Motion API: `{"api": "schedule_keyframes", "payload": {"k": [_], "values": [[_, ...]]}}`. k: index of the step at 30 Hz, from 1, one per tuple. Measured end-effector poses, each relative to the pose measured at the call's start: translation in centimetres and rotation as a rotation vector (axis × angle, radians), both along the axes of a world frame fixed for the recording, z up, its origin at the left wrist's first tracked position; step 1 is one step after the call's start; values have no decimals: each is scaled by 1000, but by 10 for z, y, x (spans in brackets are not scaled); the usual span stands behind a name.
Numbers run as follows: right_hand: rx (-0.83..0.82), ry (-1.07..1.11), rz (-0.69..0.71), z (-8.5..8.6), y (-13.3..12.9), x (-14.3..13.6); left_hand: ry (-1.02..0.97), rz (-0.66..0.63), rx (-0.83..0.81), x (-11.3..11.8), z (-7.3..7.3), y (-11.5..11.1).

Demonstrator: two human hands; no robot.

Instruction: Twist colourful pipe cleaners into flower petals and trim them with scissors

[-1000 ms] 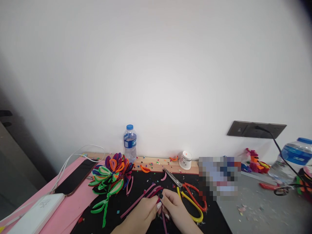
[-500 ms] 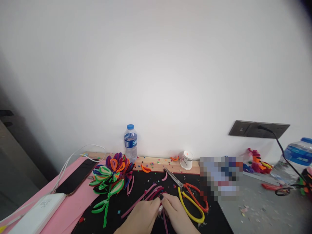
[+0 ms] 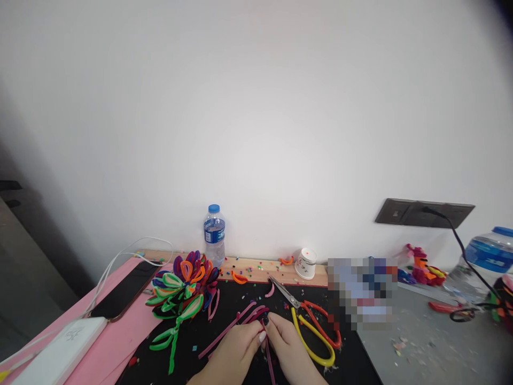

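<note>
My left hand (image 3: 236,350) and my right hand (image 3: 289,347) meet low in the middle of the view, fingertips pinched together on a purple-pink fuzzy stem (image 3: 270,363), whose end hangs down between them. More pink and magenta stems (image 3: 228,334) lie on the black mat just beyond and left of my left hand. Scissors (image 3: 315,334) with one yellow and one red handle lie right of my right hand, blades spread slightly. A multicoloured fuzzy-stem flower (image 3: 186,291) with a green stalk rests at the left.
A water bottle (image 3: 215,235) and an upturned paper cup (image 3: 305,263) stand by the wall. On pink sheets at left are a phone (image 3: 125,291), a white power bank (image 3: 62,350) and a cable. Another bottle (image 3: 481,262) and a black cord are at far right.
My fingertips have shifted slightly; the left thumb has rolled upward a little and both hands remain together. The objects on the table have stayed put.
</note>
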State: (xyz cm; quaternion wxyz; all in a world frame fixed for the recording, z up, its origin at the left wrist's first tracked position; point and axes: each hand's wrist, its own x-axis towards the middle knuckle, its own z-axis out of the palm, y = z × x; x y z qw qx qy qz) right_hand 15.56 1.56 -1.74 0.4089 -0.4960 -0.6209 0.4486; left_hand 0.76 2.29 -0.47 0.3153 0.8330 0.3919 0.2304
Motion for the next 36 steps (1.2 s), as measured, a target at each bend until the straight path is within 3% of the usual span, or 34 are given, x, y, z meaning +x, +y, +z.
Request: {"api": "schedule_keyframes", "payload": {"k": [11,15,21,27,32,36], "values": [[-75,-49,-100,-5,1,-3,359,-12,343,0,-9,5],[-147,23,-67,-8,4,-2,393,-31,351,2,-7,3],[-272,122,6,-8,8,0,336,-34,238,2,-6,2],[-211,112,22,-1,4,-2,-7,-5,-86,4,-5,1],[-148,163,2,1,-1,-4,-482,-8,-543,10,-16,3],[-141,250,-35,1,-3,-6,-776,-74,-1033,11,-20,6]]}}
